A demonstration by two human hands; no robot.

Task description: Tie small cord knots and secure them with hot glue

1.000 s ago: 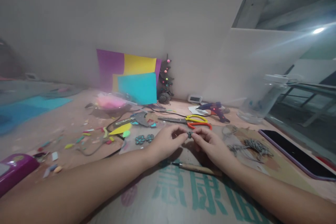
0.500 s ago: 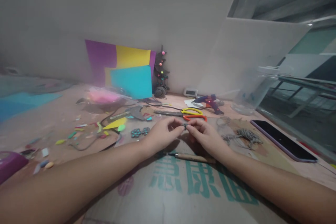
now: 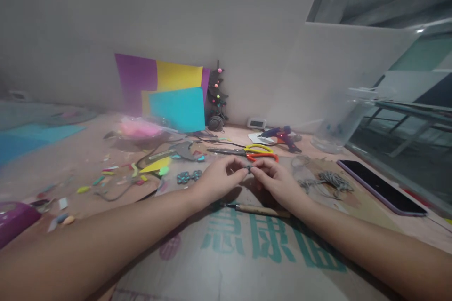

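Piece [image 3: 249, 170]: small, dark, between both hands' fingertips, above the board [image 3: 197, 268]; its details are too small to tell.
Left hand [image 3: 222, 176]: thumb and finger pinching the piece from the left.
Right hand [image 3: 277, 181]: a matching narrow pinch from the right.
Tool [image 3: 263, 210]: wooden-handled, lying on the near side of the hands.
Scissors [image 3: 243, 152]: just beyond the hands, blades pointing left.
Flowers [image 3: 189, 177]: blue-grey pair, beside the left hand.
Cord [image 3: 335, 182]: grey bundle, between right hand and phone [image 3: 381, 188].
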